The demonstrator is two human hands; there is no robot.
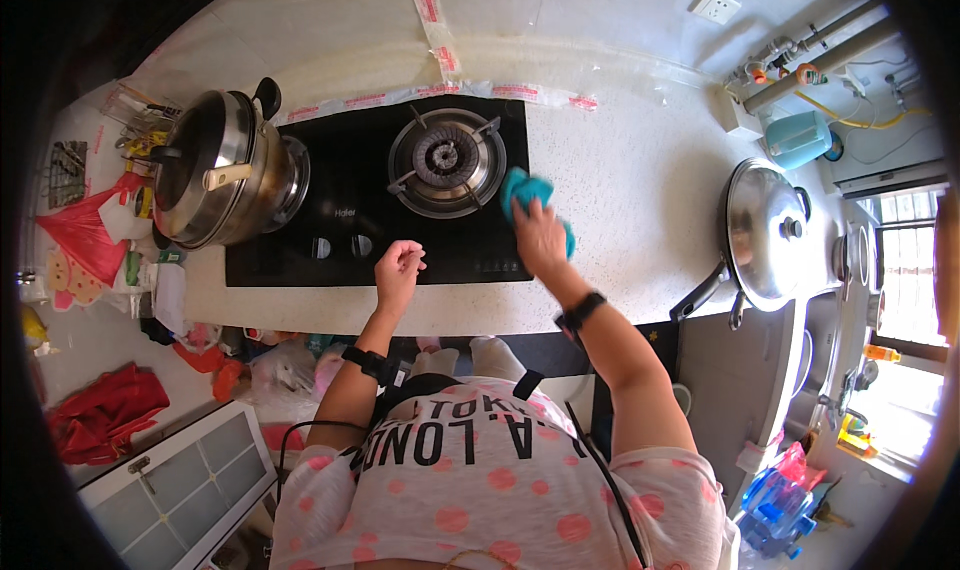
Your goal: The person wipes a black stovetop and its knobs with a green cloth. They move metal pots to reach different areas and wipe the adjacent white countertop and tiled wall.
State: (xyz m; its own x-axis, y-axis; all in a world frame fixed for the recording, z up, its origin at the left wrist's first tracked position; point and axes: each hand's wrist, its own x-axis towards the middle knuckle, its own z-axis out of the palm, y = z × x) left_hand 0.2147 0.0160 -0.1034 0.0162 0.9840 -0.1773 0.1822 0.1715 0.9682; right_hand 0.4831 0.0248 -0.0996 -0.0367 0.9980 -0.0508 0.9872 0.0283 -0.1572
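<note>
Under my right hand [541, 241] is a teal cloth [531, 188], pressed at the right edge of a black Haier glass gas cooktop [345, 172]. The cloth lies partly on the glass and partly on the speckled white countertop [607, 210]. My left hand [400, 270] hovers near the cooktop's front edge with its fingers curled, holding nothing. Beyond it, the right burner [447, 161] has its pan support on and no pot. To the left, a large steel pot with a lid [217, 172] sits over the left burner. Two control knobs [341, 246] are on the front of the glass.
A lidded wok [769, 232] stands on the counter at right, its handle toward the front edge. Behind it are a light-blue plastic container [797, 139] and pipes [821, 63]. Bags and jars crowd the left end. A white glazed door [184, 487] stands at lower left.
</note>
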